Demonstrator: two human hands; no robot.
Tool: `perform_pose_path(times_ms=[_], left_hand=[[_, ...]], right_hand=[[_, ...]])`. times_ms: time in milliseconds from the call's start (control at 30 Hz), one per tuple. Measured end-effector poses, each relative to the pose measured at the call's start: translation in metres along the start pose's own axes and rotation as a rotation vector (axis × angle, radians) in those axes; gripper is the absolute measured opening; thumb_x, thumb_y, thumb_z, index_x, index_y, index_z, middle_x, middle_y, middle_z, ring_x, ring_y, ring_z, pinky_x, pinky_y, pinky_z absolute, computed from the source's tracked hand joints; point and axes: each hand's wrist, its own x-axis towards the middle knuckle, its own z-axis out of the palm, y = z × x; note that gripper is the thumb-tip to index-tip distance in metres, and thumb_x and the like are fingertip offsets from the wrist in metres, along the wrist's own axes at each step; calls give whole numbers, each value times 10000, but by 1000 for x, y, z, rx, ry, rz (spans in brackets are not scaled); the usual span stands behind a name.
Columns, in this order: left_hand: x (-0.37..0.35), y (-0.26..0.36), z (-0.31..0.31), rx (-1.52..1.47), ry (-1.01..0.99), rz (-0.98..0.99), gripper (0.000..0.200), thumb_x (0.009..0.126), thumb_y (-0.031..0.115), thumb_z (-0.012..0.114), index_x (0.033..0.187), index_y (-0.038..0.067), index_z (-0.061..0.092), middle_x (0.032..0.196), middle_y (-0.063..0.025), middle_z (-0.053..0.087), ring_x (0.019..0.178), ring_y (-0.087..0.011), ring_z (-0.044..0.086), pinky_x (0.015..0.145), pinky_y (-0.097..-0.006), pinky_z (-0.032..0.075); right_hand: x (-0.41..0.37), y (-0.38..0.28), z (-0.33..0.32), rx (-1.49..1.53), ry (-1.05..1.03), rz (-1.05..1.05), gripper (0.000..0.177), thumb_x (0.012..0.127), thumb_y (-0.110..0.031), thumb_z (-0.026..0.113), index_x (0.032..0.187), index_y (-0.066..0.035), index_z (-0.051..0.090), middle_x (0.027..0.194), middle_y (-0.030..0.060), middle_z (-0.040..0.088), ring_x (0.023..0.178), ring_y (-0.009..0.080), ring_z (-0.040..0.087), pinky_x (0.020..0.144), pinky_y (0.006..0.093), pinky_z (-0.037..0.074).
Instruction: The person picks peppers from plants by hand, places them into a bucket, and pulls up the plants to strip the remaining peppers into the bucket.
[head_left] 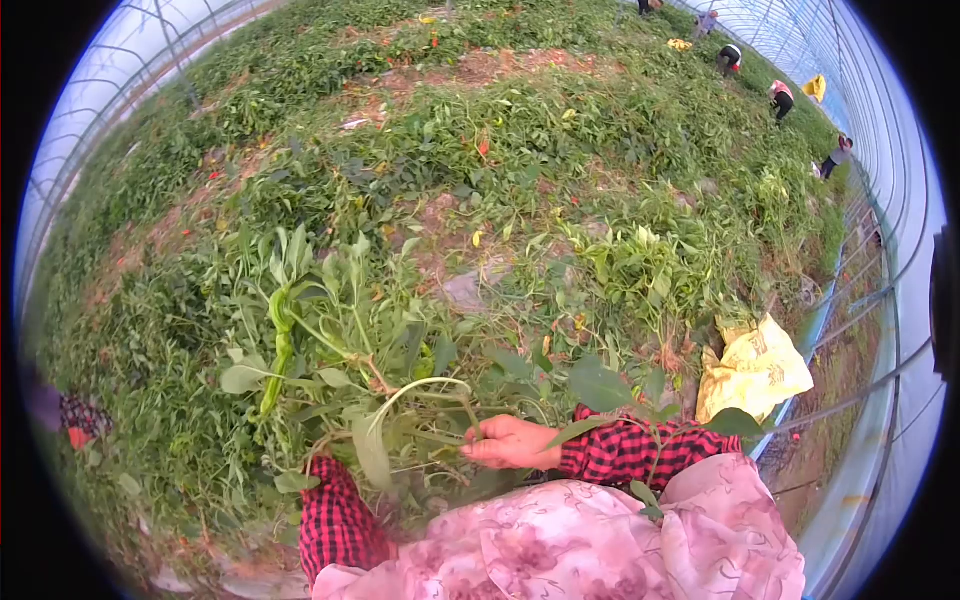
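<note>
My right hand [512,443] is closed around the stem of an uprooted-looking pepper plant [375,375], in front of my body. A long, wrinkled green pepper [277,370] hangs from the plant's left side, below a cluster of upright leaves. My left sleeve [340,515], in red and black check, reaches into the foliage at lower left. Leaves and stems hide the left hand, so its fingers do not show. Another leafy stem [655,450] crosses in front of my right sleeve [630,450].
A yellow sack [755,370] lies at right, beside the blue plastic edge of the greenhouse wall [840,480]. Dense pepper plants [640,270] cover the ground, with scattered red peppers. Several people bend along the right side farther off. A patterned sleeve [85,415] shows at far left.
</note>
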Motion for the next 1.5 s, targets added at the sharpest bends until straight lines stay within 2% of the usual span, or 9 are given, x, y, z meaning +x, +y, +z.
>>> perform_pose_path(times_ms=[100, 167, 200, 333, 400, 467, 533, 1133, 1500], left_hand=[[-39, 43, -1, -114, -17, -166, 502, 808, 434, 434, 1171, 87, 433, 1136, -133, 485, 1038, -288, 463, 847, -362, 394], [-76, 83, 20, 473, -102, 723, 342, 719, 349, 536, 836, 35, 602, 840, -176, 595, 771, -313, 571, 685, -379, 450], [-140, 127, 2, 267, -103, 413, 336, 713, 315, 558, 801, -7, 603, 780, -208, 589, 829, -342, 556, 724, -371, 444], [-171, 143, 15, 48, -109, 365, 426, 713, 375, 562, 924, 7, 596, 894, -218, 578, 894, -333, 547, 774, -379, 429], [-181, 139, 24, -6, -76, 323, 453, 712, 386, 563, 949, 0, 586, 934, -220, 568, 921, -326, 538, 796, -373, 422], [-184, 122, 28, -72, -31, 261, 481, 712, 397, 563, 974, -7, 575, 974, -223, 557, 949, -319, 530, 817, -367, 414], [-188, 112, 32, -70, -192, 204, 543, 714, 419, 556, 1018, -31, 548, 1040, -226, 530, 1001, -319, 500, 864, -359, 387], [-204, 33, 58, -23, -93, 230, 560, 695, 444, 537, 941, -58, 569, 954, -268, 544, 955, -352, 508, 859, -377, 381], [-218, 55, 62, -10, -172, 284, 487, 686, 397, 537, 927, -24, 584, 939, -255, 553, 923, -356, 519, 815, -390, 400]], right_hand=[[0, 8, -13, 53, 76, -88, 157, 842, -215, 509, 844, -58, 510, 588, -56, 401, 507, 33, 341, 444, 189, 274], [-3, 4, -23, 48, 140, -151, 139, 846, -196, 500, 840, -58, 510, 593, -56, 408, 510, 32, 346, 445, 188, 278], [-6, -5, -30, -14, 194, -193, 136, 845, -192, 499, 840, -56, 509, 593, -57, 413, 510, 33, 352, 445, 187, 281], [-24, -19, -68, -90, 450, -278, 132, 833, -190, 514, 810, -61, 510, 572, -61, 426, 461, 30, 364, 402, 176, 279], [-41, -27, -94, 143, 462, -203, 130, 825, -196, 524, 811, -66, 515, 555, -62, 412, 413, 25, 337, 348, 173, 237], [-54, -37, -109, 152, 533, -195, 190, 841, -244, 483, 749, -78, 484, 469, -63, 316, 352, 30, 253, 310, 184, 171], [-63, -36, -129, 202, 540, -247, 205, 850, -245, 458, 724, -83, 463, 452, -56, 282, 339, 40, 224, 305, 196, 158], [-146, -73, -214, 305, 737, -291, 224, 848, -326, 415, 757, -124, 446, 455, -73, 245, 341, 48, 198, 313, 205, 175], [-160, -76, -221, 347, 733, -369, 210, 846, -320, 431, 782, -122, 452, 467, -74, 255, 348, 46, 206, 316, 197, 180]])
